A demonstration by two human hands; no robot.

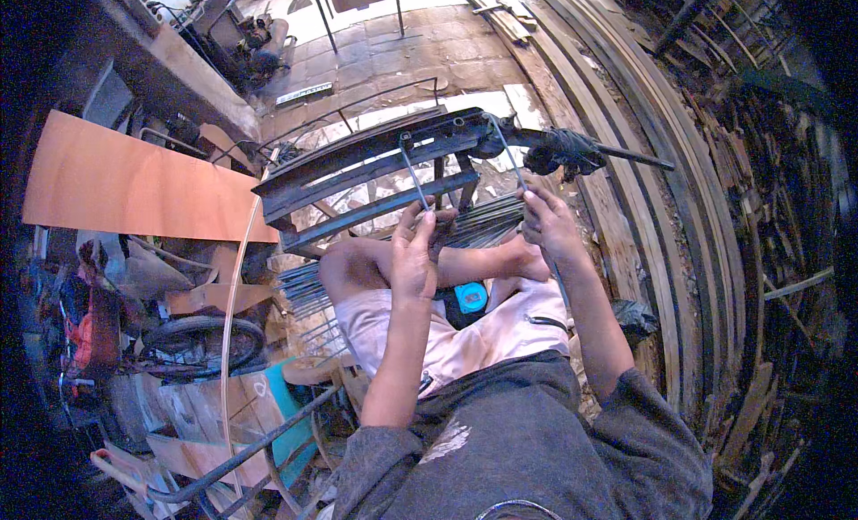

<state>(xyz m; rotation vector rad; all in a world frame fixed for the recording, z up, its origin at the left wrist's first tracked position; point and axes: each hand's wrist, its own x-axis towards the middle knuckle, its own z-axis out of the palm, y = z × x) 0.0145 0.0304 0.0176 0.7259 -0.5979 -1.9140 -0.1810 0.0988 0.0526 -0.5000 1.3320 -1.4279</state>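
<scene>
My left hand [416,252] is closed around the lower end of a thin metal rod [414,173]. That rod slants up to a dark metal frame [349,178] and meets its top bar. Farther right, my right hand [549,218] pinches a second length of thin rod [509,153], whose upper end meets the same bar near its right end. Whether the two lengths are one bent piece I cannot tell. A lever bar [639,155] with black plastic wrapped round it sticks out rightward from the frame. Between my crossed legs rests a blue tape measure [470,296].
Many thin rods [487,220] lie bundled under and beyond my legs. Long timber planks [639,162] run along the right. At left are a brown board [147,182], a bicycle wheel [204,346] and a bent dark tube [237,459]. Behind stands a low wall [201,73].
</scene>
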